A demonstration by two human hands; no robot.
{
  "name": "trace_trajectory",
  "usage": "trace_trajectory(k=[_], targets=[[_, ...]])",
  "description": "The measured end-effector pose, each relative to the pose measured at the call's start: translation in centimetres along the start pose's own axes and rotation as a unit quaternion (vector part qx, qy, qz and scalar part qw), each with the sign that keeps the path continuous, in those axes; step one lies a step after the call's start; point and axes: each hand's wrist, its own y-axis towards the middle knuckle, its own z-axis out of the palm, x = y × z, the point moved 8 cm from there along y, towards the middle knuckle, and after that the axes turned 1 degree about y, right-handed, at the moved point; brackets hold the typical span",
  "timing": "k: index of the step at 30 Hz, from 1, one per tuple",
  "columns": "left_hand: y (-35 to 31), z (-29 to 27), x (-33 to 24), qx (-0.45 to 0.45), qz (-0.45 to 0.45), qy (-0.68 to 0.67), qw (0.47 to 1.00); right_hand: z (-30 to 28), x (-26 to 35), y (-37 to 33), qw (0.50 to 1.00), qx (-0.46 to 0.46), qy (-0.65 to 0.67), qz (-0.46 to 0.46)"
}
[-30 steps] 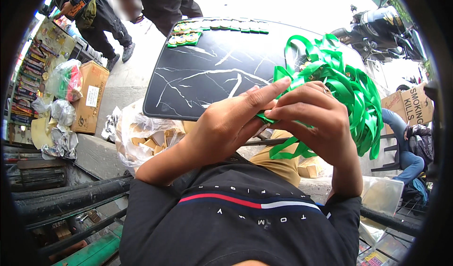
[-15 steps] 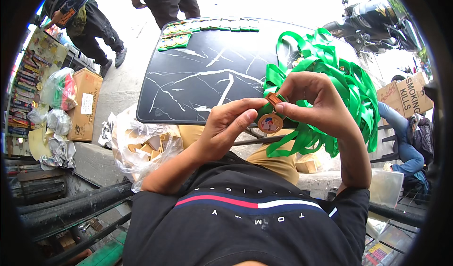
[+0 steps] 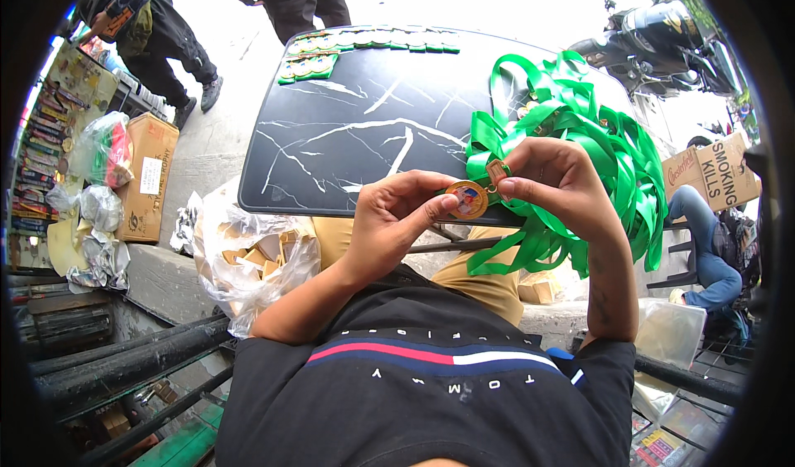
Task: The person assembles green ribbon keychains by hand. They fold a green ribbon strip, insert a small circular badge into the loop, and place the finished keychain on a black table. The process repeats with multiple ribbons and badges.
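Over the table's near edge, my left hand [image 3: 387, 214] pinches the rim of a round gold-coloured medal [image 3: 471, 202] with a coloured picture on its face. My right hand [image 3: 559, 175] grips a small copper-coloured ribbon clasp [image 3: 497, 171] between thumb and fingers, just above and to the right of the medal. Whether clasp and medal are linked is too small to tell. Beside and behind my right hand spreads a big heap of shiny green ribbons [image 3: 625, 169], some hanging over the edge. Folded green ribbons with medals [image 3: 306, 69] lie in rows at the table's far left.
The black marble-patterned table [image 3: 331, 156] stands before me. A plastic bag [image 3: 215, 260] of small card boxes sits at left, near a brown carton [image 3: 147, 185]. Two people stand beyond the table. Another person sits at far right, by a motorcycle [image 3: 662, 36].
My left hand has taken hold of the medal and tilted it up, where it hung below the clasp before. The right hand has shifted slightly down and right with the clasp.
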Motion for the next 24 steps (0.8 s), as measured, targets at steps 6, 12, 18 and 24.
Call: trace_trajectory(k=[6,12,18,24], targets=[[-0.3,-0.3,-0.7,-0.029,0.041,0.075,0.996,0.0,-0.7,-0.6,1.0,-0.019,0.008,-0.016],[-0.3,-0.7,-1.4,-0.01,0.063,0.167,0.984,0.9,-0.5,-1.1,0.997,-0.03,-0.059,-0.039],[-0.3,-0.5,-2.9,-0.007,0.126,0.184,0.975,1.5,1.1,-0.7,0.98,-0.108,-0.104,-0.132],[-0.3,-1.3,-2.9,-0.025,0.115,0.041,0.992,2.7,2.6,1.0,0.984,-0.053,-0.03,-0.166]])
